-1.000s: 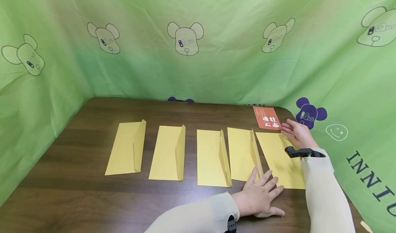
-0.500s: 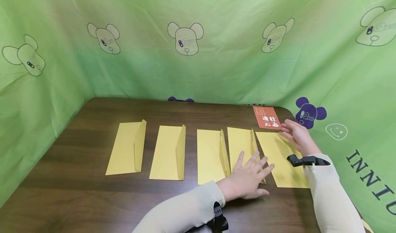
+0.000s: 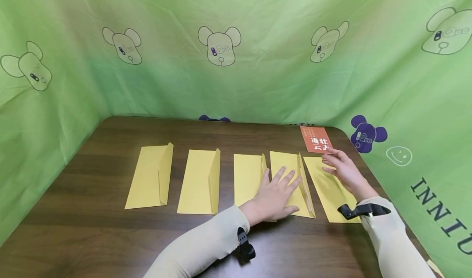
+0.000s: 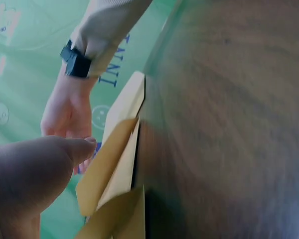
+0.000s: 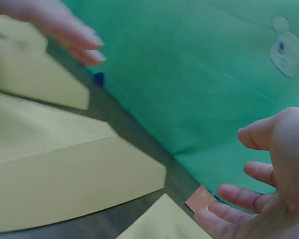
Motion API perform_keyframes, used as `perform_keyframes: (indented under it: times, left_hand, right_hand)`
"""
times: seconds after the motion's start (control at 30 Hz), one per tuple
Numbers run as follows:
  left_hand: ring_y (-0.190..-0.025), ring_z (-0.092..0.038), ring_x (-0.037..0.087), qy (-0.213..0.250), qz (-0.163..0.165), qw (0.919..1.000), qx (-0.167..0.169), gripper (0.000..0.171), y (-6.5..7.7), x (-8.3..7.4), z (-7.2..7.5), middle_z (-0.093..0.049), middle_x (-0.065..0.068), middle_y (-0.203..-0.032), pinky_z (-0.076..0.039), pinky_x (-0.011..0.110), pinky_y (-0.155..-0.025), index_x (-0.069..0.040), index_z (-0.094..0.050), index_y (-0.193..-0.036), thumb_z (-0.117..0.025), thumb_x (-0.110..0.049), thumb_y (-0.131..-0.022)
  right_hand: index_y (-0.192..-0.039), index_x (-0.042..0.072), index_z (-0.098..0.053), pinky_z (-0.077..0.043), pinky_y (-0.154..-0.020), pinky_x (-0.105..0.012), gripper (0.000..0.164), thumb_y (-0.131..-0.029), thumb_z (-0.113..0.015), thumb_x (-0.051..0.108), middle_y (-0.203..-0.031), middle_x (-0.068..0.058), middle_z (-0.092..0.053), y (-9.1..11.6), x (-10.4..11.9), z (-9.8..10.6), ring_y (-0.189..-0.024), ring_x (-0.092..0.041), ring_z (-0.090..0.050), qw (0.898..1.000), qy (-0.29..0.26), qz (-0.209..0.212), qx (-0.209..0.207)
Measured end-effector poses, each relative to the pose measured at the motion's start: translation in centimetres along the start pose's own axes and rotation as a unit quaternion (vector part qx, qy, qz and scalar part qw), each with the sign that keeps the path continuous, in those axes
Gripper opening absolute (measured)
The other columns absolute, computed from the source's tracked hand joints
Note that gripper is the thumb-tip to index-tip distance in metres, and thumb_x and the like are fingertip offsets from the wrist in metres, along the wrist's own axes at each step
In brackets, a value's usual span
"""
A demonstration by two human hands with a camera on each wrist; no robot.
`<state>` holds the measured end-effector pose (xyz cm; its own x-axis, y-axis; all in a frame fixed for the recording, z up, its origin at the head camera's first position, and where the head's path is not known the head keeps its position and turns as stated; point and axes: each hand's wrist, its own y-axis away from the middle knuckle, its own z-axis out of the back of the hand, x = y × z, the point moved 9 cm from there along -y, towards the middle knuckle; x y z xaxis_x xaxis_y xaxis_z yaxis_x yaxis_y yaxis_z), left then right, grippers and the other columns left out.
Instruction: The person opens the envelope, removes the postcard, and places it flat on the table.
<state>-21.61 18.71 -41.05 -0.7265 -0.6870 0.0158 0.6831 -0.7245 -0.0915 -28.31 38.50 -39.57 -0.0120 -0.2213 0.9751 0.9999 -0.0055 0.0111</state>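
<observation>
Several yellow envelopes with side flaps lie in a row in the head view. My left hand, fingers spread, is over the third envelope and fourth envelope and hides parts of both. Whether it touches them I cannot tell. My right hand, fingers loosely extended and holding nothing, is above the rightmost envelope, by the lower corner of a red card with white characters. In the right wrist view, the red card shows beyond the fingertips.
Two more envelopes lie to the left, the leftmost envelope and the second envelope. The dark wooden table is bordered by a green printed cloth behind and at both sides. Each wrist wears a black camera.
My left hand has slid left and away from me, from the fourth envelope's near end to across the third and fourth. My right hand has drawn slightly left and nearer. The envelopes barely shift.
</observation>
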Motion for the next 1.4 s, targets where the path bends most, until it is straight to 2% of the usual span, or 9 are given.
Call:
perform_keyframes:
  times: [0.1,0.17,0.27,0.33,0.43,0.6,0.77,1.03,1.4]
  left_hand:
    - [-0.152,-0.007,0.021,0.008,0.011,0.9999,0.008,0.08,0.1,0.9,-0.4,-0.018,-0.005,-0.165,-0.014,0.055,-0.118,-0.027,-0.018,-0.161,-0.045,-0.066,-0.096]
    - [-0.152,-0.007,0.021,0.005,0.018,0.9997,0.015,0.08,0.2,1.3,-0.7,-0.019,-0.005,-0.165,-0.013,0.055,-0.118,-0.027,-0.019,-0.161,-0.044,-0.067,-0.095]
    - [-0.152,-0.007,0.021,0.004,0.025,0.9992,0.03,0.081,0.3,1.9,-1.3,-0.019,-0.006,-0.165,-0.012,0.054,-0.118,-0.027,-0.019,-0.161,-0.042,-0.069,-0.095]
    - [-0.152,-0.005,0.021,0.009,0.029,0.9985,0.045,0.081,0.4,2.1,-1.7,-0.019,-0.006,-0.165,-0.01,0.054,-0.118,-0.027,-0.019,-0.161,-0.041,-0.069,-0.095]
    - [-0.152,-0.004,0.02,0.021,0.036,0.9967,0.069,0.081,0.7,2.5,-2.4,-0.019,-0.006,-0.165,-0.008,0.054,-0.118,-0.028,-0.018,-0.161,-0.04,-0.069,-0.095]
    - [-0.152,-0.004,0.02,0.031,0.041,0.9937,0.099,0.078,1.0,2.8,-3.3,-0.02,-0.006,-0.164,-0.005,0.054,-0.119,-0.03,-0.021,-0.16,-0.039,-0.07,-0.096]
    - [-0.152,-0.008,0.019,0.028,0.041,0.9933,0.104,0.074,1.2,3.0,-3.6,-0.025,-0.008,-0.162,-0.005,0.054,-0.119,-0.031,-0.031,-0.157,-0.038,-0.071,-0.095]
    - [-0.152,-0.006,0.019,0.028,0.055,0.99,0.127,0.077,1.2,3.0,-3.6,-0.024,-0.008,-0.163,-0.002,0.054,-0.119,-0.033,-0.031,-0.157,-0.04,-0.074,-0.092]
    - [-0.152,-0.007,0.018,-0.008,0.06,0.9875,0.146,0.079,1.1,2.2,-3.0,-0.025,-0.009,-0.162,-0.003,0.052,-0.119,-0.034,-0.032,-0.156,-0.04,-0.077,-0.09]
  right_hand:
    - [-0.143,-0.019,-0.017,-0.05,-0.083,-0.018,0.056,-0.107,-0.042,0.016,-0.123,-0.018,-0.046,0.6,0.0,-1.3,-0.097,0.004,-0.05,0.996,0.086,0.007,0.004]
    - [-0.145,-0.017,-0.02,-0.049,-0.084,-0.02,0.055,-0.107,-0.042,0.015,-0.127,-0.029,-0.043,1.0,-0.1,-2.1,-0.103,-0.004,-0.052,0.989,0.147,0.009,0.006]
    - [-0.147,-0.014,-0.024,-0.049,-0.089,-0.034,0.056,-0.106,-0.046,0.019,-0.131,-0.036,-0.044,1.8,0.2,-3.2,-0.114,-0.029,-0.054,0.975,0.22,0.016,0.008]
    - [-0.147,-0.012,-0.026,-0.047,-0.094,-0.047,0.058,-0.105,-0.049,0.02,-0.133,-0.037,-0.044,2.2,0.3,-3.9,-0.121,-0.045,-0.048,0.967,0.253,0.022,0.009]
    - [-0.146,-0.012,-0.029,-0.041,-0.098,-0.062,0.058,-0.104,-0.052,0.02,-0.135,-0.039,-0.042,2.7,0.7,-4.9,-0.127,-0.053,-0.04,0.957,0.287,0.044,0.016]
    - [-0.14,-0.015,-0.037,-0.039,-0.096,-0.065,0.055,-0.099,-0.058,0.015,-0.13,-0.039,-0.043,3.6,1.4,-6.3,-0.122,-0.053,-0.043,0.933,0.344,0.105,0.026]
    - [-0.137,-0.014,-0.042,-0.034,-0.099,-0.064,0.054,-0.095,-0.064,0.012,-0.128,-0.037,-0.048,4.4,1.7,-7.6,-0.12,-0.052,-0.043,0.906,0.39,0.16,0.032]
    - [-0.135,-0.008,-0.048,-0.035,-0.101,-0.066,0.053,-0.092,-0.068,0.015,-0.133,-0.033,-0.046,5.3,1.7,-9.6,-0.124,-0.051,-0.041,0.873,0.439,0.207,0.039]
    - [-0.127,-0.003,-0.059,-0.041,-0.098,-0.061,0.047,-0.086,-0.074,0.016,-0.133,-0.028,-0.053,5.5,2.2,-11.6,-0.123,-0.046,-0.049,0.791,0.521,0.316,0.05]
